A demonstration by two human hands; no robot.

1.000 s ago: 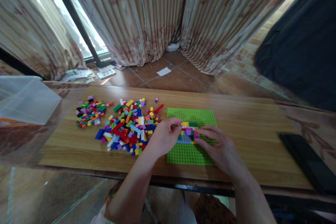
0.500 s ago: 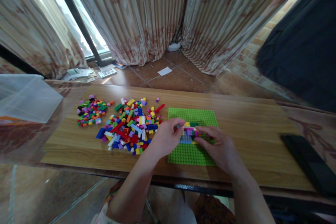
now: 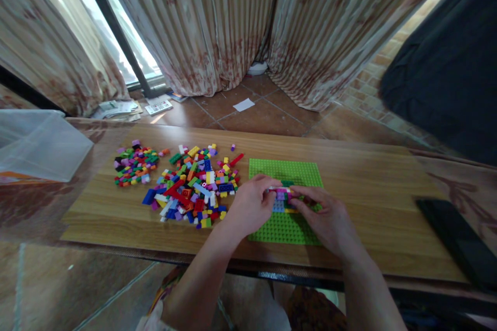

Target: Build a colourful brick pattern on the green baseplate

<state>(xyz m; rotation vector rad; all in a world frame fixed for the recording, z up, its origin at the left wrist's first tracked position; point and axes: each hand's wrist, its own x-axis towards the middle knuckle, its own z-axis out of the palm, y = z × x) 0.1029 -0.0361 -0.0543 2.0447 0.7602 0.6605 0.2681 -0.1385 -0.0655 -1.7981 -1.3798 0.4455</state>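
Note:
A green studded baseplate (image 3: 285, 230) lies on the wooden board, carrying a small build of toy bricks (image 3: 281, 195) in pink, purple, light blue, yellow and dark green. My left hand (image 3: 252, 204) is at the build's left side, thumb and fingers closed against its upper part; whatever is in that pinch is hidden. On the other side, my right hand (image 3: 326, 214) grips the build's right end between thumb and fingers, by a pink brick. Parts of the build are covered by both hands.
A large pile of mixed toy bricks (image 3: 198, 189) lies left of the baseplate, with a smaller pile (image 3: 135, 163) beyond it. A translucent plastic bin (image 3: 42, 145) stands at far left. A black flat object (image 3: 454, 238) lies at the board's right end (image 3: 388, 186).
My left hand has shifted slightly right, closing in on the build and covering the yellow brick at its top. My right hand stays at the right end, nearly unmoved.

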